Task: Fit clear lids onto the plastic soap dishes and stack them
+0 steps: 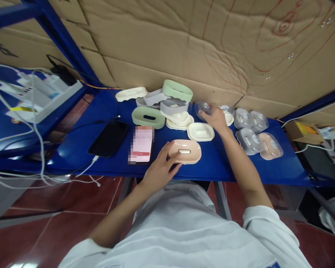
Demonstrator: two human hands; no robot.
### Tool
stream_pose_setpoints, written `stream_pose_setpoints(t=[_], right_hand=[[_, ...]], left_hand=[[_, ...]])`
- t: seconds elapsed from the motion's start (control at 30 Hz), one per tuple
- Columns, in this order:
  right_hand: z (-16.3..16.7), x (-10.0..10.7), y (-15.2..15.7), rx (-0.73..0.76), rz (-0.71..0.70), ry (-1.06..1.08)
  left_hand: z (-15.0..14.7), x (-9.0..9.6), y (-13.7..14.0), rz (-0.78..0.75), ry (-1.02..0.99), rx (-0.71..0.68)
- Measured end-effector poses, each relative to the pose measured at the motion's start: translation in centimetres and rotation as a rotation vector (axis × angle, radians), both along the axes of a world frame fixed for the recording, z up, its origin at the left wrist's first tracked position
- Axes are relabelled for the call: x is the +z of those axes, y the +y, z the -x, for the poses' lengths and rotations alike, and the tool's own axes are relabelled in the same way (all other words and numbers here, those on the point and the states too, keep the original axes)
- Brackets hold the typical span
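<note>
Clear lids (249, 142) cover four dishes (265, 148). Left hand (163, 163) grasps a bare peach dish (194, 150), right hand (214, 117) a loose lid (201, 110); cardboard (156, 37) backs the blue surface (212, 167).

Left hand (162, 163): fingers around left end of peach dish (191, 147), which sits flat near front edge of blue counter (212, 163).
Right hand (218, 120): extended to back of counter, fingers at a clear cover (203, 108); grip unclear.
Between hands: cream dish (201, 137), just behind the peach one.
Back-left pile: green shells (139, 122), gray shells (173, 108), more cream pieces (184, 123), some overlapping.
Right group: three gray covered dishes (243, 117), one peach covered dish (268, 147), set close together.
Phones: lit phone (142, 143) left of peach dish, screen blurred; dark phone (110, 137) farther left.
Backdrop: cardboard (156, 44), red curves upper right.
</note>
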State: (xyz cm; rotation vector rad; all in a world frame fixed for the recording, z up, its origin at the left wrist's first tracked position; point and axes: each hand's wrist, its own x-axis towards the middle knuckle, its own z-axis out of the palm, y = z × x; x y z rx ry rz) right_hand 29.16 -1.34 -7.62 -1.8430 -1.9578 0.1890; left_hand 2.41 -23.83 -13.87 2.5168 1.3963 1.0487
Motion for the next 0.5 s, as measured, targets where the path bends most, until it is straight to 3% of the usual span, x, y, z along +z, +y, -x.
stream_pose_setpoints(t=[0.2,0.33,0.5], right_hand=[[-3.7,-1.4,-2.9,0.152,-0.162,0.213],[-2.0,-1.3,-4.4,0.251,-0.209,0.078],[0.8,-1.1,-4.1,0.275,-0.095,-0.148]], left_hand=[[0.0,0.2,-0.1,0.065,-0.035,-0.011],[0.0,0.3,-0.1,0.056,-0.030,-0.015],[0.0,0.0,0.0,0.052,-0.013,-0.017]])
